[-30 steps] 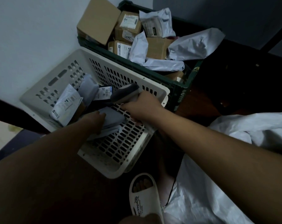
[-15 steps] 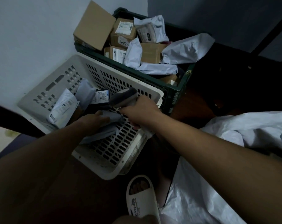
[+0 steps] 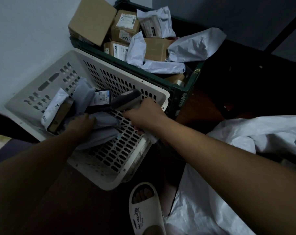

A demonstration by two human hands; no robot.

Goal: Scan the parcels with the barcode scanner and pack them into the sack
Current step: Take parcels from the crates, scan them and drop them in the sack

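Nearest, the white sack lies crumpled at the lower right, beside the cream basket. Inside the basket the left hand pinches a grey mailer, while the right hand grips the barcode scanner aimed at a black labelled parcel. The loosely pinched mailer could slip or hide its label, so the scan may miss; more parcels wait in the green crate beyond.

Dim, underexposed wide-angle view.
Pale wall brightest; lower corners sink into shadow, straight edges bow, forearms soft.

Dim room — pale wall, dark floor.
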